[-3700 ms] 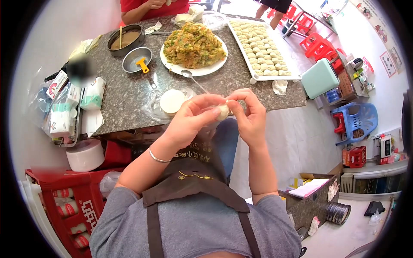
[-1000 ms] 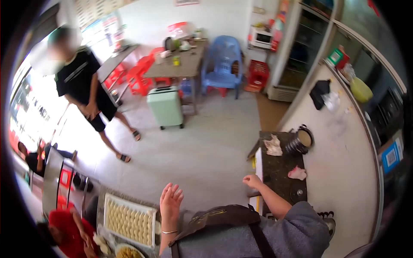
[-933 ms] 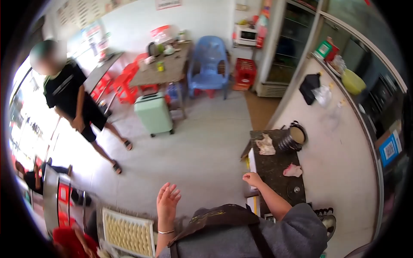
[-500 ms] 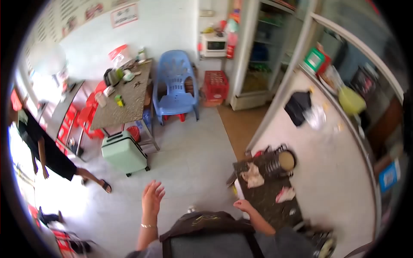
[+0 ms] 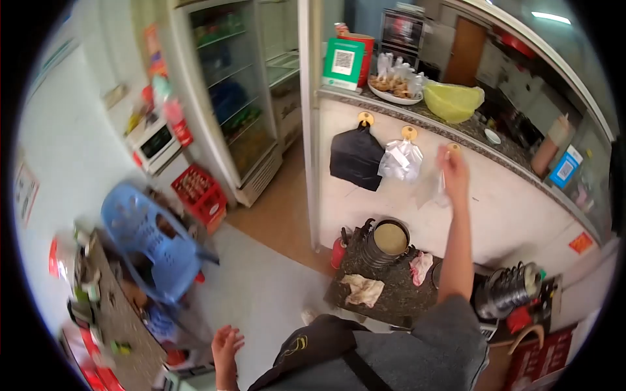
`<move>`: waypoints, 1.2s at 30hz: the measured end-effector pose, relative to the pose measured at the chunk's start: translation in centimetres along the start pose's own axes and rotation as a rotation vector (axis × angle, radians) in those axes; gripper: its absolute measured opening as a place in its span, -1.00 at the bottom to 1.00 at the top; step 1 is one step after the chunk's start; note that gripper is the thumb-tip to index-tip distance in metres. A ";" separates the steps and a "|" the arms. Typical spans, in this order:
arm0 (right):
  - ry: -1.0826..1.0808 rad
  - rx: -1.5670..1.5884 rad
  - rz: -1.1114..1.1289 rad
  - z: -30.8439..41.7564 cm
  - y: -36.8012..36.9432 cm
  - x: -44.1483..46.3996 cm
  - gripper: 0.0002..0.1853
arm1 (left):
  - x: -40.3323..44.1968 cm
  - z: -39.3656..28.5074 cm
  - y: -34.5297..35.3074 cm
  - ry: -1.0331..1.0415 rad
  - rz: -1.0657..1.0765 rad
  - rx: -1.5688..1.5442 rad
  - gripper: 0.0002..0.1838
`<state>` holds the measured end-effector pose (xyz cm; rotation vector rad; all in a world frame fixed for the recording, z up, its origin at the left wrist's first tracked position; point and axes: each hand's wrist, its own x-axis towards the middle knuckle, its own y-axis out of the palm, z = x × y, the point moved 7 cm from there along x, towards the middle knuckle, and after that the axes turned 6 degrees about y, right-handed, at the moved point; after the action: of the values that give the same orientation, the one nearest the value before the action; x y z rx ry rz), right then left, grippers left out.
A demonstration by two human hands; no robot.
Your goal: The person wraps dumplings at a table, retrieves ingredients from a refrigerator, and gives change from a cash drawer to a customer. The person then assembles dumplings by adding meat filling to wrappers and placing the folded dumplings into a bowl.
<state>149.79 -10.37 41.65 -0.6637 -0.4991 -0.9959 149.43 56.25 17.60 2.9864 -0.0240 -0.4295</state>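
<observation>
My right hand [image 5: 454, 173] is raised to the yellow hook at the right on the white counter front. Its fingers close on a thin clear plastic bag [image 5: 429, 190] hanging there; the fingertips are slightly blurred. To its left, a bunch of white plastic bags [image 5: 400, 161] and a black plastic bag [image 5: 356, 158] hang from two more hooks. My left hand [image 5: 226, 342] is low at the left over the floor, fingers loosely bent and apart, holding nothing.
Below the counter, a dark stone-topped table [image 5: 391, 303] bears a round pot [image 5: 390, 240] and crumpled cloths [image 5: 363, 290]. On the ledge are a green QR sign [image 5: 342, 63], a plate of food [image 5: 395, 98] and a yellow-green bag [image 5: 453, 102]. A blue chair [image 5: 153, 244] stands left.
My view has swung right to the counter. My right hand has risen from beside the stone-topped table to the clear bag on the hook. My left hand now appears lower in view.
</observation>
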 end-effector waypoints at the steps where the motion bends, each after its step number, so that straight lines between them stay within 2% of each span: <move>1: -0.045 -0.065 -0.068 4.0 -1.0 3.1 -0.77 | 2.1 -0.5 -0.2 -0.026 0.025 0.041 -0.62; 4: -0.182 -0.738 -0.199 7.2 -0.9 11.3 -0.55 | 9.8 -3.1 -0.2 -0.028 0.048 0.099 -0.63; 5: -0.177 -0.759 -0.201 6.5 -0.3 13.2 -0.55 | 12.1 -3.9 -0.3 -0.012 0.031 0.112 -0.64; 7: 0.031 -1.066 -0.164 3.4 0.2 16.8 -0.50 | 16.9 -5.9 -0.3 0.001 0.020 0.094 -0.64; 9: 0.155 -1.102 -0.099 1.1 0.6 18.3 -0.54 | 23.3 -6.4 -1.4 0.023 -0.016 0.058 -0.63; 10: 0.054 -1.120 -0.111 -1.3 0.0 19.3 -0.61 | 26.9 -6.7 -1.5 0.026 -0.012 0.041 -0.63; 12: 0.072 -1.074 -0.101 -1.9 0.4 19.9 -0.71 | 33.3 -6.8 -2.3 -0.029 -0.002 0.055 -0.63; 13: 0.002 -1.088 -0.104 -1.1 1.0 19.7 -0.76 | 36.8 -7.5 -2.0 -0.036 0.034 0.075 -0.64; 14: 0.024 -0.973 -0.171 -1.5 0.2 19.7 -0.79 | 40.9 -8.1 -1.8 -0.009 0.096 0.095 -0.64; 15: -0.087 -1.083 -0.278 1.4 1.4 18.5 -0.79 | 44.7 -8.6 -1.6 0.008 0.158 0.122 -0.64; 17: -0.157 -1.002 -0.553 1.2 -1.7 16.4 -0.79 | 51.5 -12.1 0.6 0.024 0.172 0.141 -0.64; 18: -0.084 -1.084 -0.749 4.3 1.1 13.6 -0.76 | 54.7 -14.1 2.2 0.032 0.202 0.117 -0.64; 19: -0.018 -1.066 -0.865 4.1 0.7 11.3 -0.73 | 58.2 -16.1 4.3 0.049 0.234 0.086 -0.65; 21: -0.015 -0.891 -0.925 1.2 -0.7 5.2 -0.69 | 64.9 -18.0 8.5 0.051 0.300 0.023 -0.68; 22: 0.252 -1.168 -1.062 3.4 3.5 2.3 -0.63 | 67.9 -18.6 10.9 0.031 0.346 0.016 -0.68; 23: 0.190 -1.335 -1.021 1.6 3.5 -1.7 -0.59 | 70.6 -18.9 13.6 0.009 0.392 0.010 -0.68; 25: 0.525 -1.507 -1.002 -3.7 3.9 -12.1 -0.60 | 74.7 -19.2 19.7 0.000 0.597 0.009 -0.66; 26: 0.781 -1.479 -1.002 -5.6 6.5 -17.4 -0.59 | 76.2 -19.4 22.8 -0.007 0.703 0.024 -0.66; 27: 0.869 -1.811 -0.594 -9.6 8.2 -23.7 -0.59 | 77.5 -19.5 25.7 -0.011 0.809 0.039 -0.65; 28: 1.029 -1.519 -0.741 -11.4 11.4 -29.3 -0.61 | 79.4 -19.4 28.0 -0.010 0.817 0.045 -0.65; 29: 0.783 -1.297 -0.742 -9.5 19.4 -29.4 -0.67 | 80.7 -18.9 30.7 -0.048 0.911 0.042 -0.66; 30: 0.901 -1.273 -0.702 -11.5 24.2 -30.9 -0.68 | 82.1 -18.7 33.5 -0.084 1.005 0.034 -0.66; 32: 1.147 -1.243 -0.526 -17.7 34.6 -32.3 -0.68 | 85.8 -18.3 37.7 -0.091 1.024 0.029 -0.67; 34: 1.267 -1.142 -0.313 -24.2 44.9 -29.9 -0.69 | 90.5 -17.6 42.0 -0.160 1.000 0.087 -0.65; 36: 1.332 -1.003 -0.072 -30.3 53.2 -25.2 -0.69 | 94.1 -20.1 46.5 -0.159 0.998 0.123 -0.64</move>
<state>187.66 3.28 -10.92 -0.6733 1.2272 -1.4943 245.48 9.45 16.27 2.5722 -1.4862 -0.5110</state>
